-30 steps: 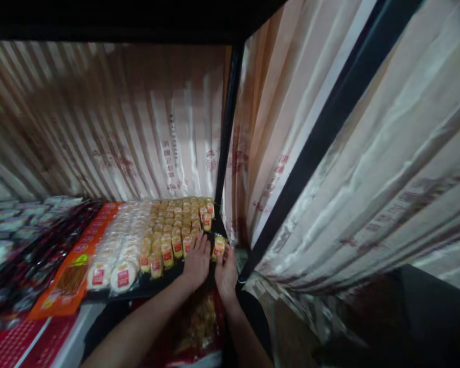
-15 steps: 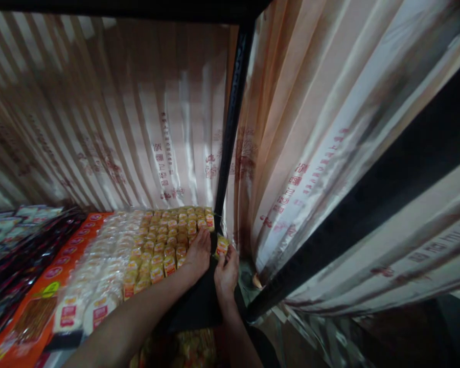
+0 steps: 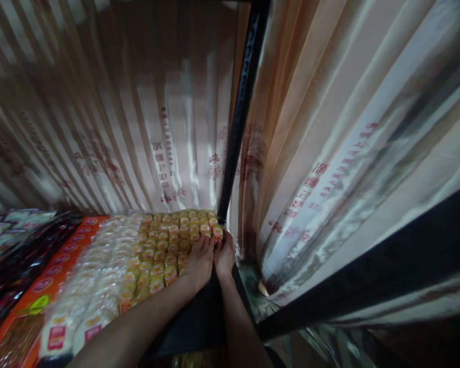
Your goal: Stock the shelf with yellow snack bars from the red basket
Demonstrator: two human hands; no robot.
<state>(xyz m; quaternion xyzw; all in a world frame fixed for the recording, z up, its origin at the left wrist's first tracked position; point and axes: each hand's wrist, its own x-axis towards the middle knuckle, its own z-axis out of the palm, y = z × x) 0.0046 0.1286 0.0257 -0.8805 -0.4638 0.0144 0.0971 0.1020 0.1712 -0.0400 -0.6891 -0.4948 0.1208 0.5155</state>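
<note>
By a clock face centred on the view: at nine o'clock, white-and-green packets (image 3: 23, 219), slightly blurred; next, between eight and nine, dark glossy packets (image 3: 26, 266), then an orange bag (image 3: 63, 255) with thin brown sticks at its near end. At eight, clear bags (image 3: 90, 271) of round white pieces; above, at ten, a pleated curtain (image 3: 118, 117) with red print. Also at eight, rows of yellow packets (image 3: 159, 250) standing close together; between six and seven, a black board (image 3: 191, 322), partly bare. At seven, left hand (image 3: 199, 263) with fingers together, only slightly bent, tips against the right-hand packets; cannot tell whether gripping. Between both hands' fingertips, at the right edge of the rows, a single yellow packet (image 3: 217, 232). At six, right hand (image 3: 225, 258), fingers mostly closed round that packet's right side. Toward twelve, a black post (image 3: 242, 107); at four, a thick black bar (image 3: 368, 271).
</note>
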